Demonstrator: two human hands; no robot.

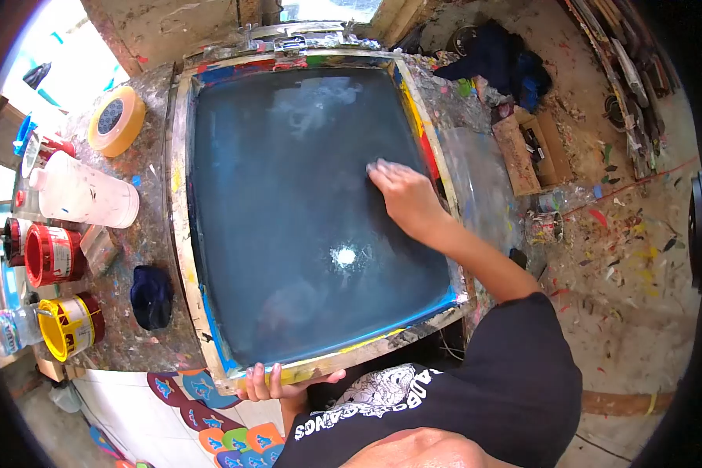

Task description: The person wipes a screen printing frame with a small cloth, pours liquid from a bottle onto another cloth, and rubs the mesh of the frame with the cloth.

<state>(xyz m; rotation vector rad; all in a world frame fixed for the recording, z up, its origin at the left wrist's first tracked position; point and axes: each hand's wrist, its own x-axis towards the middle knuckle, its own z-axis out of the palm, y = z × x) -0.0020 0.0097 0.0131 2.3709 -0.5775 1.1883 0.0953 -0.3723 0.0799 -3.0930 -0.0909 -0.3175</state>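
A screen printing frame (331, 366) with a dark grey mesh (304, 203) lies across the bench, its wooden edges smeared with blue, yellow and red. My left hand (277, 384) grips the near edge of this frame, fingers curled over the wood. On the right half of the mesh rests my right hand (404, 195), its fingers bent together against the surface. Whatever those fingers hold, if anything, is hidden. Metal hinge clamps (292, 43) sit at the frame's far edge.
Left on the stained bench (152, 234) are a tape roll (117, 121), a white bottle (86, 191), a red can (54, 255), a yellow can (69, 326) and a dark blue cloth (150, 296). A cardboard box (550, 148) stands on the right. Colourful printed pieces (210, 421) lie below.
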